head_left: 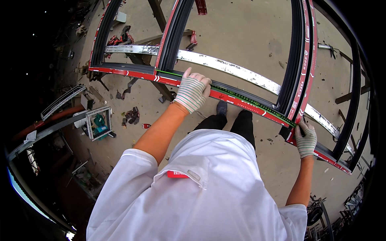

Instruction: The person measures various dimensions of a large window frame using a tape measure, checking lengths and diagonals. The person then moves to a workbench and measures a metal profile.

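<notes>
White shirt point(209, 201), hands point(192, 91) point(306, 140) at frame edge point(249, 106), wide floor point(237, 28)

Wkshp: frames point(298, 44), scraps point(132, 115) on flr point(241, 36).

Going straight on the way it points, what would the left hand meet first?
Past the long red and black frame rail beneath it, the striped-gloved left hand would probably meet the flat silvery metal strip first, though depth is unclear.
</notes>
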`<state>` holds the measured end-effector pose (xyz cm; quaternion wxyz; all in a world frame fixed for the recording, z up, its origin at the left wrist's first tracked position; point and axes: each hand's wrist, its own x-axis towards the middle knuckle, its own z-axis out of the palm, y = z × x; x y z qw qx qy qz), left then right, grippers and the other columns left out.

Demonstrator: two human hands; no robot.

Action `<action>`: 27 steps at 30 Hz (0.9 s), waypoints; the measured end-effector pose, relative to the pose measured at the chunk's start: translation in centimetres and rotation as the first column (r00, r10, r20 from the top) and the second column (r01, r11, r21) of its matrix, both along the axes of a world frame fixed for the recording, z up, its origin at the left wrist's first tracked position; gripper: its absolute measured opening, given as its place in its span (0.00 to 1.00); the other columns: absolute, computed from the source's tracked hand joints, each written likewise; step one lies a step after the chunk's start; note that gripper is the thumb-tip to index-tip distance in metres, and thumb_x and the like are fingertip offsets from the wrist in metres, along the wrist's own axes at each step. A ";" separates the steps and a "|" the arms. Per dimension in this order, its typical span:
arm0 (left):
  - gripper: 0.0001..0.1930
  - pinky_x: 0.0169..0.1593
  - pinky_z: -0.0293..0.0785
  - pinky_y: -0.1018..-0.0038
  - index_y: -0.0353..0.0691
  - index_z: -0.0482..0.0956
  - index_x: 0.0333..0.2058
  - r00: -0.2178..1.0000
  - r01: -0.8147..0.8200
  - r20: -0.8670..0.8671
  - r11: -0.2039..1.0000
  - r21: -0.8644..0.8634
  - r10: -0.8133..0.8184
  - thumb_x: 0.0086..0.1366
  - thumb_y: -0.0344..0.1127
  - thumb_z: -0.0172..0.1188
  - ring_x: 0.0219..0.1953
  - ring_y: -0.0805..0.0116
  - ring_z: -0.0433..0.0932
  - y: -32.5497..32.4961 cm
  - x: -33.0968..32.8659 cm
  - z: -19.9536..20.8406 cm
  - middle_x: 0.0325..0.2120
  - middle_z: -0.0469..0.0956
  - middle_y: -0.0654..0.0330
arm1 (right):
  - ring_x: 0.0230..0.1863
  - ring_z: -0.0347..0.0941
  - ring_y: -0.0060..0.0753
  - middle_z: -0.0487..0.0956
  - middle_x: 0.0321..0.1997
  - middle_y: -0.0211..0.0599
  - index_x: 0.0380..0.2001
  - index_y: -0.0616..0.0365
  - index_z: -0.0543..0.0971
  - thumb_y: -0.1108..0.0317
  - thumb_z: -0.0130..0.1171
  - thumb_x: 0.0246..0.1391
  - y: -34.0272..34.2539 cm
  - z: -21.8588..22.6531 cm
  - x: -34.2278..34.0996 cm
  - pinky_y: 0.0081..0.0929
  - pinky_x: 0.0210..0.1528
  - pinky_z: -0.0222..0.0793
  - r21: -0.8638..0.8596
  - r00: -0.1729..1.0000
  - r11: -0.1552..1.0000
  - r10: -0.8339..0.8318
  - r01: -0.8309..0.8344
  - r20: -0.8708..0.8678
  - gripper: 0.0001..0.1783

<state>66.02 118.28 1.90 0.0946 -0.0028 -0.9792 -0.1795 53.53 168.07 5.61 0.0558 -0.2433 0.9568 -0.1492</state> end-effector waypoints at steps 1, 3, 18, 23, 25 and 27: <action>0.06 0.72 0.61 0.47 0.46 0.84 0.37 1.000 -0.001 0.021 1.000 0.000 0.001 0.60 0.31 0.67 0.47 0.58 0.82 0.0 -0.1 0.1 0.36 0.82 0.61 | 0.46 0.79 0.52 0.85 0.41 0.44 0.40 0.54 0.86 0.67 0.69 0.57 0.1 0.0 0.0 0.45 0.51 0.75 0.009 1.000 1.000 -0.001 0.001 -0.001 0.08; 0.06 0.72 0.61 0.48 0.46 0.84 0.37 0.999 0.004 0.033 1.000 -0.004 -0.004 0.60 0.31 0.67 0.47 0.58 0.82 -0.2 -0.3 0.2 0.36 0.83 0.62 | 0.46 0.79 0.52 0.85 0.41 0.43 0.40 0.54 0.86 0.67 0.69 0.57 -0.1 -0.2 0.0 0.45 0.51 0.75 0.014 1.000 1.000 -0.004 0.004 -0.004 0.08; 0.06 0.72 0.60 0.49 0.43 0.84 0.40 0.996 0.073 0.058 0.997 0.024 -0.074 0.65 0.29 0.63 0.47 0.55 0.82 -0.3 -0.6 1.1 0.38 0.84 0.59 | 0.46 0.81 0.50 0.86 0.42 0.41 0.39 0.50 0.87 0.63 0.70 0.56 -0.1 -0.2 0.1 0.44 0.50 0.77 0.038 0.999 0.999 -0.025 0.026 -0.037 0.08; 0.07 0.73 0.59 0.49 0.43 0.84 0.43 0.994 0.107 0.020 0.994 -0.025 -0.107 0.68 0.31 0.62 0.48 0.55 0.81 -0.2 -0.6 0.5 0.39 0.84 0.58 | 0.43 0.80 0.47 0.85 0.37 0.37 0.39 0.46 0.88 0.57 0.69 0.58 0.5 -1.1 -0.1 0.43 0.48 0.78 0.119 0.999 0.992 -0.043 0.045 -0.013 0.09; 0.07 0.73 0.58 0.49 0.42 0.83 0.44 0.989 0.144 0.025 0.989 -0.018 -0.144 0.69 0.31 0.61 0.48 0.55 0.81 -0.2 -0.9 0.4 0.40 0.84 0.57 | 0.43 0.81 0.46 0.85 0.38 0.37 0.40 0.46 0.88 0.55 0.67 0.59 0.6 -0.5 0.2 0.42 0.48 0.78 0.152 0.998 0.986 -0.066 0.067 -0.016 0.11; 0.07 0.73 0.58 0.49 0.42 0.83 0.44 0.988 0.151 0.045 0.988 -0.025 -0.150 0.69 0.31 0.61 0.49 0.55 0.81 -0.3 -0.9 0.6 0.40 0.84 0.57 | 0.43 0.81 0.46 0.85 0.38 0.37 0.41 0.46 0.88 0.55 0.67 0.60 0.3 -0.4 0.3 0.42 0.49 0.77 0.147 0.997 0.986 -0.077 0.079 -0.016 0.11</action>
